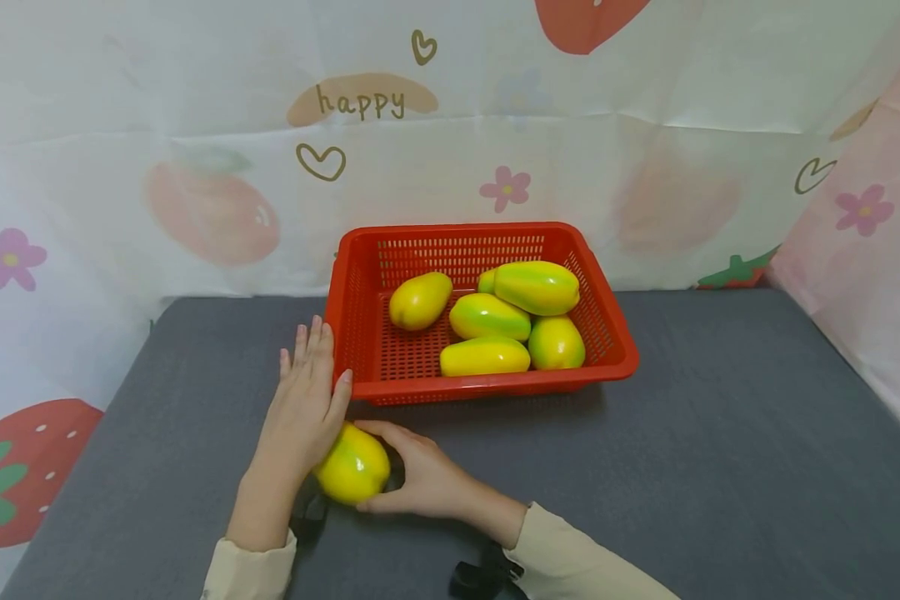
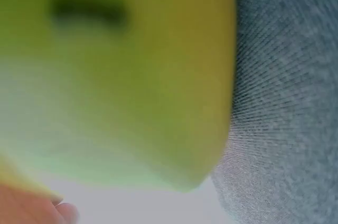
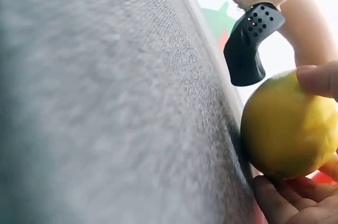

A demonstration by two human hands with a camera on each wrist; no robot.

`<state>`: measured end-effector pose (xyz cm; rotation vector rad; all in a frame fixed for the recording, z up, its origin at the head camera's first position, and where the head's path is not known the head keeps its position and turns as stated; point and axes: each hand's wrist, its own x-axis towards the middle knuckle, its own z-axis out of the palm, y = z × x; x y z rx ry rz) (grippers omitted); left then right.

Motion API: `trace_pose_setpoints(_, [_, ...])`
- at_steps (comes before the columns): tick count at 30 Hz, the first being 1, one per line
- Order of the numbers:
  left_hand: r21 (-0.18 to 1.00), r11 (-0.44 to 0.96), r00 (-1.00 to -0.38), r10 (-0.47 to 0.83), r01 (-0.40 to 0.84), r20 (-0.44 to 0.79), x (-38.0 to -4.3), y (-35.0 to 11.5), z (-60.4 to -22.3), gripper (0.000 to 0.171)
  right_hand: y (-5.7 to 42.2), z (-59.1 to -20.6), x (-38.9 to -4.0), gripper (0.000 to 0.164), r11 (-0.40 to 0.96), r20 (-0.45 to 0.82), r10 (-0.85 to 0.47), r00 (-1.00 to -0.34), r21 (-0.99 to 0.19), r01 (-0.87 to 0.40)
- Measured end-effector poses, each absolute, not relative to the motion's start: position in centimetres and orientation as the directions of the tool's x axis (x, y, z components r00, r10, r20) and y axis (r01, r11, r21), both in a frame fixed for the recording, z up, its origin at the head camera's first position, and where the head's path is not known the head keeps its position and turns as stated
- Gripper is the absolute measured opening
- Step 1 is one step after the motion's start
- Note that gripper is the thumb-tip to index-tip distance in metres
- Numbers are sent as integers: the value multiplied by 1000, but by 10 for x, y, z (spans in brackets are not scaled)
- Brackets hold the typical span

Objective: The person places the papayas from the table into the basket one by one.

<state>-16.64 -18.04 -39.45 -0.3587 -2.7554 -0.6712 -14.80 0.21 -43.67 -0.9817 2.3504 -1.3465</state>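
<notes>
A glossy yellow papaya [image 1: 356, 467] lies low over the grey table in front of the red basket [image 1: 487, 386]. My right hand [image 1: 427, 475] grips it from the right, thumb and fingers spread around its sides. In the right wrist view the papaya [image 3: 288, 129] sits close against the cloth, with fingers [image 3: 296, 200] curled at its edge. My left hand [image 1: 300, 408] is held with straight fingers along the basket's front left corner, its thumb at the rim. The left wrist overlaps the papaya's left side. Blurred yellow-green skin [image 2: 158, 86] fills much of the left wrist view.
Inside the basket lie several yellow-green fruits, among them a papaya [image 1: 536, 287] at the back right and another fruit [image 1: 420, 302] on the left. A printed cloth [image 1: 450, 167] hangs behind the grey table [image 1: 720, 458]. Black wrist cameras are worn on both arms.
</notes>
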Motion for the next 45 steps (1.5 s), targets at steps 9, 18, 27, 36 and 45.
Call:
trace_pose_setpoints(9, [398,871,-934,167,290,315,-166,-180,-394,64,25,-435,-140,83,324,78,-690,-720,-856,-403])
trace_pose_setpoints(18, [392,880,-943,155,267,294,-166,-178,-393,65,49,-435,-133,84,305,57,-688,-724,-882,-359])
trace_pose_setpoints(27, [398,881,-947,147,256,284,-168,-179,-393,66,65,-436,-132,84,277,56,-675,-735,-905,-323])
trace_pose_setpoints(36, [408,875,-945,147,262,292,-169,-178,-392,66,78,-435,-131,85,253,43,-644,-764,-930,-266])
trace_pose_setpoints(45, [416,869,-943,147,268,300,-167,-179,-393,65,80,-431,-130,85,233,51,-632,-773,-939,-252])
